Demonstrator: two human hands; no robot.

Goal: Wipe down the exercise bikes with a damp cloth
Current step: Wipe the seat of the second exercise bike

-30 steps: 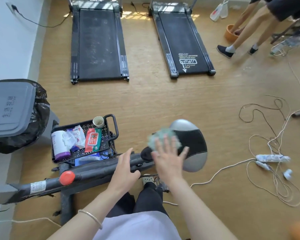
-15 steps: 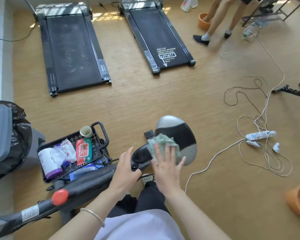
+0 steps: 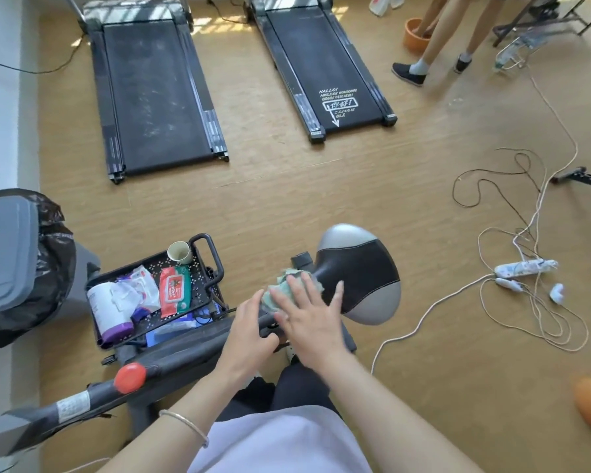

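Since the earlier frame, the right hand (image 3: 307, 319) has slid the green cloth (image 3: 280, 290) nearer along the bike seat (image 3: 359, 278), off the broad black pad and onto its narrow nose, fingers spread flat on the cloth instead of gripping it. Just to its left, the left hand (image 3: 249, 327) curls loosely over the bike frame (image 3: 185, 356), steadying it. Pressed only by an open palm, the cloth could bunch or slip off the nose and drop toward the cart (image 3: 212, 254) at the near left, leaving the seat's grey sides unwiped.
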